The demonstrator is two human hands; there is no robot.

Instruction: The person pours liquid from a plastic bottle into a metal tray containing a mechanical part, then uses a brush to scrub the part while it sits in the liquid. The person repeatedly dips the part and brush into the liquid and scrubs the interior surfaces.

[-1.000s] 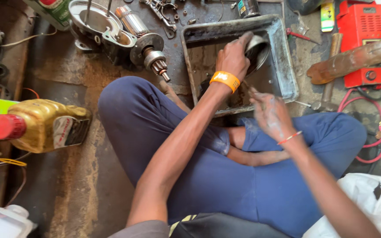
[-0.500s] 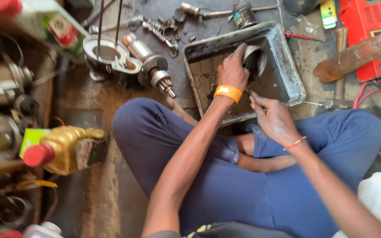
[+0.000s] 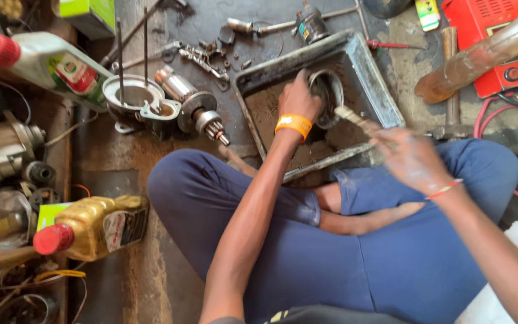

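fingers [image 3: 295, 90] of left hand [image 3: 298, 99] gripping metal housing [image 3: 329, 96], above tray [image 3: 385, 96]

Right hand [image 3: 412, 157]: motion-blurred, grip on brush [image 3: 355, 119] unclear. Left hand [image 3: 298, 96] hides part of metal housing [image 3: 329, 96]. Red charger box [image 3: 493, 36] and white oil bottle [image 3: 43, 57] cut by top edge. Small parts [image 3: 211, 51] too small to identify.

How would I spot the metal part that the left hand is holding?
Find the shallow grey metal tray on the floor ahead of the crossed legs. Inside it, the left hand with the orange wristband grips a round, hollow metal shell, the only shiny ring-shaped thing in the dirty tray.
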